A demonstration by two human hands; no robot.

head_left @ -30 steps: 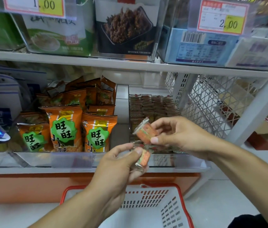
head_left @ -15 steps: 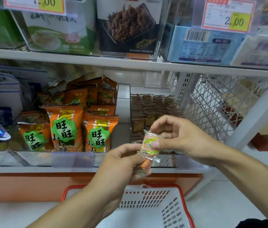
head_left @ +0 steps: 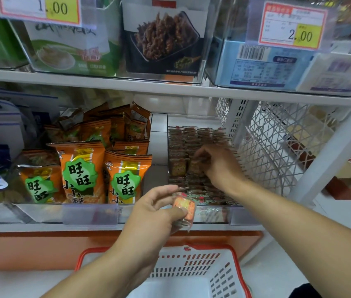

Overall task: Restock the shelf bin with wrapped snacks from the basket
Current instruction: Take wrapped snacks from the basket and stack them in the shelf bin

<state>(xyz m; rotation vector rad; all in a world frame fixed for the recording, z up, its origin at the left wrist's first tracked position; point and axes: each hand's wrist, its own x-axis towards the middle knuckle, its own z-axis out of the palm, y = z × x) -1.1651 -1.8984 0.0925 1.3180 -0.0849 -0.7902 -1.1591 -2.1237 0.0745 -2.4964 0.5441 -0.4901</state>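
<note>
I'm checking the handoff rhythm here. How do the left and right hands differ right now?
The left hand hovers in front of the shelf, above the basket; the right hand reaches into the clear bin. The left grips an orange wrapped snack; what the right's blurred fingers hold is unclear. Both are bare.

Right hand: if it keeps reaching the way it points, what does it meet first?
The right hand points into the clear bin; it would probably meet the stacked brown snack packets first, though motion blur hides exact contact.
</note>
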